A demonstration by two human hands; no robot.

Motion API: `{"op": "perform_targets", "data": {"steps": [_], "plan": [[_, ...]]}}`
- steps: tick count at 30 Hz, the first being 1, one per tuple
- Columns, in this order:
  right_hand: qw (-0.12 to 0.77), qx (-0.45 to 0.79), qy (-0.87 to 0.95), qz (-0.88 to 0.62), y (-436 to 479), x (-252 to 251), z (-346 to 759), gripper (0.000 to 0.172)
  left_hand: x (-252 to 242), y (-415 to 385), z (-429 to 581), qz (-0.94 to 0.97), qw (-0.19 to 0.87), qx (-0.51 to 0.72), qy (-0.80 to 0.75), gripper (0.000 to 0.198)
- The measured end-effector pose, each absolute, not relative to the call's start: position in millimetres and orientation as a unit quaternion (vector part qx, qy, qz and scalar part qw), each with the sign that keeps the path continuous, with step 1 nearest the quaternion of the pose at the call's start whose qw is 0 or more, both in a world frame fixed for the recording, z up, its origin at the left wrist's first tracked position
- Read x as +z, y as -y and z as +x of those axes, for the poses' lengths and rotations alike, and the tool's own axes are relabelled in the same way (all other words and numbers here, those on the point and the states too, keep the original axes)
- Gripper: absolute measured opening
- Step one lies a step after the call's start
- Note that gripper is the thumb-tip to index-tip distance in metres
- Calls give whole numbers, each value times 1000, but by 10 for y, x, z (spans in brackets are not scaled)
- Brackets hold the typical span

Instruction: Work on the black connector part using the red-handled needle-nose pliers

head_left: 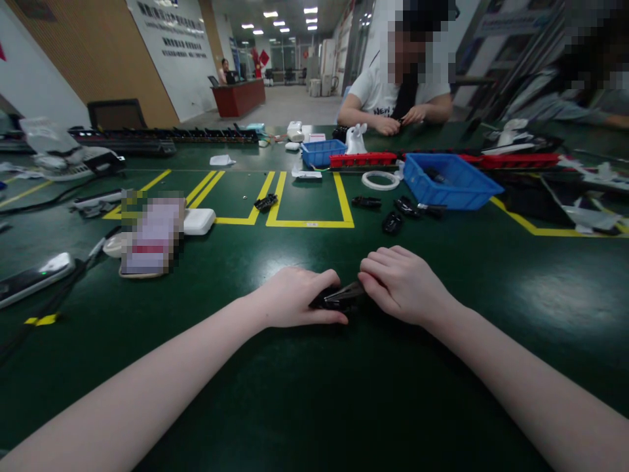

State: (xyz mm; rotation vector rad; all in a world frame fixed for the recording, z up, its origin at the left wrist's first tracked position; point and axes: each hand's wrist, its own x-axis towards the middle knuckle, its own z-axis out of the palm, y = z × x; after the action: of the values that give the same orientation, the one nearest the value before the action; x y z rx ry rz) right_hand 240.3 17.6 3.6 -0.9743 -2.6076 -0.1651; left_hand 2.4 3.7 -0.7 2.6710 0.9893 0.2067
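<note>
My left hand (299, 298) curled, fingers clamped on small black part (330, 302), pressed down on green surface (314, 393). My right hand (400, 285) closed too, knuckles up, pinching same part at its right end. Hands nearly touching, part between them. Just beyond right hand: loose black pieces (393, 223). Farther out: blue bin (452, 187), white ring (381, 180) left of it. Well beyond left hand, off to its left: white box (199, 221). Across surface, another person's hands (400, 119) together on something dark.

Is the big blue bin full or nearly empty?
Nearly empty: the blue bin shows bare floor with only a small black part inside.
</note>
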Motion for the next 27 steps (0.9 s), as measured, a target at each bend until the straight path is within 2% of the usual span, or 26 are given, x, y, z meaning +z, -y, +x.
{"op": "perform_targets", "data": {"steps": [27], "plan": [[149, -9, 924, -353, -174, 33, 2415, 32, -17, -31, 42, 929, 126, 64, -343, 44]]}}
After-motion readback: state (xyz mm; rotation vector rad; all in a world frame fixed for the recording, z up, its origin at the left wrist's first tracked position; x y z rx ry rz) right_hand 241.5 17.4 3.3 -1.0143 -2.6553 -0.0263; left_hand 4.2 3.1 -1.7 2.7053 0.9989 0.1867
